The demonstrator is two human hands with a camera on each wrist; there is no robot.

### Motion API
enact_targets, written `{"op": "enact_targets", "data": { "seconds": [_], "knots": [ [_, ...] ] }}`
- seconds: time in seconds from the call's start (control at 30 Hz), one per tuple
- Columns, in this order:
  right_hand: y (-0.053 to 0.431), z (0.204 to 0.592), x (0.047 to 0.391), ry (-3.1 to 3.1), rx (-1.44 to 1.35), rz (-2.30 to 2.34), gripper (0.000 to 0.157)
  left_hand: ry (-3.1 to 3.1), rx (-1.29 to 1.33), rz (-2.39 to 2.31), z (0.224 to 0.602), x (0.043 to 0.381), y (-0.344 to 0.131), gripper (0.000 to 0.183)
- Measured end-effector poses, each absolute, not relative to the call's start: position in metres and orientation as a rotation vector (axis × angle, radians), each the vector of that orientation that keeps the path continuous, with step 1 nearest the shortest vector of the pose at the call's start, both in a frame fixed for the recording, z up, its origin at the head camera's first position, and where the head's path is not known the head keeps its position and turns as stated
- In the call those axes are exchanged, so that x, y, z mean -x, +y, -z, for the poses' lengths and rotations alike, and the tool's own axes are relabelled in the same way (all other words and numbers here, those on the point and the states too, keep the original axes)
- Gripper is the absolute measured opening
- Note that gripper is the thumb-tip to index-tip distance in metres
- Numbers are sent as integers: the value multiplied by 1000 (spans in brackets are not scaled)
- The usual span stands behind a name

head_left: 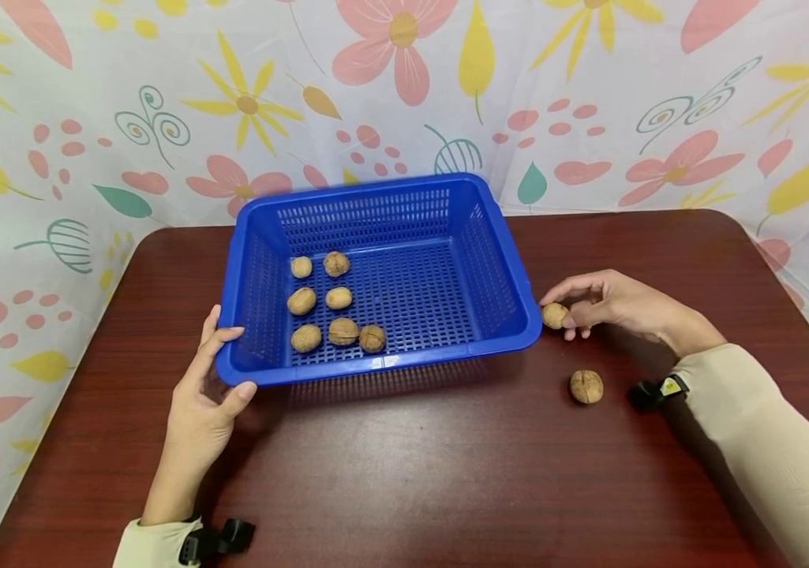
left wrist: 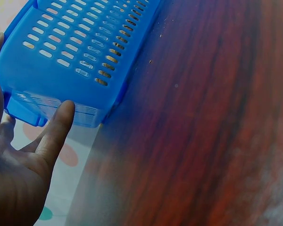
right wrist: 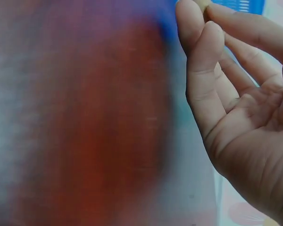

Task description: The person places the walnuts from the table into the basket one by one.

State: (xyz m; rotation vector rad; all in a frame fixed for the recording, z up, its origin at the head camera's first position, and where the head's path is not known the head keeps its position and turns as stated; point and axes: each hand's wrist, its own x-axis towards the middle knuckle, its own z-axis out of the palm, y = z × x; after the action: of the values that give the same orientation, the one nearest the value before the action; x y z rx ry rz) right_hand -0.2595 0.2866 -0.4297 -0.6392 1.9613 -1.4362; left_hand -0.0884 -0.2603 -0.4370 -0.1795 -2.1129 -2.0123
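A blue plastic basket (head_left: 376, 363) with slotted walls stands on the table. Several walnuts (head_left: 301, 301) lie in its left half. At the basket's left front corner my left hand (head_left: 198, 402) grips the rim, fingers over the left edge and thumb at the front. The left wrist view shows that hand (left wrist: 23, 174) against the basket's outer wall (left wrist: 61, 52). Just off the right side of the basket, my right hand (head_left: 606, 304) pinches a walnut (head_left: 555, 315) between thumb and fingers. Only a sliver of this walnut (right wrist: 203, 4) shows in the right wrist view.
Another walnut (head_left: 586, 386) lies on the dark red-brown table (head_left: 404, 473), below my right hand. Behind the table hangs a white cloth (head_left: 404, 118) printed with flowers. Small crumbs (left wrist: 150, 61) dot the tabletop beside the basket.
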Motion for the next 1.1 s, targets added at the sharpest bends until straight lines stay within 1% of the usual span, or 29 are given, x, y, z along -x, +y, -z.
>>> {"op": "enact_targets", "data": {
  "seconds": [0.27, 0.47, 0.67, 0.8, 0.97, 1.1],
  "knots": [
    [292, 392, 269, 1818, 728, 1637, 34, -2124, 170, 1994, 436, 88, -260, 57],
    [277, 357, 288, 1672, 784, 1766, 39, -2117, 174, 1999, 436, 88, -260, 56],
    [237, 324, 304, 1690, 845, 1749, 43, -2120, 167, 2002, 437, 87, -260, 56],
    [203, 306, 315, 1709, 868, 1680, 42, -2107, 183, 2009, 438, 87, -261, 57],
    [160, 290, 331, 1648, 869, 1589, 35, -2091, 201, 2019, 437, 88, -261, 57],
    [128, 291, 342, 1568, 854, 1543, 31, -2084, 206, 2026, 438, 88, -261, 57]
  ]
}}
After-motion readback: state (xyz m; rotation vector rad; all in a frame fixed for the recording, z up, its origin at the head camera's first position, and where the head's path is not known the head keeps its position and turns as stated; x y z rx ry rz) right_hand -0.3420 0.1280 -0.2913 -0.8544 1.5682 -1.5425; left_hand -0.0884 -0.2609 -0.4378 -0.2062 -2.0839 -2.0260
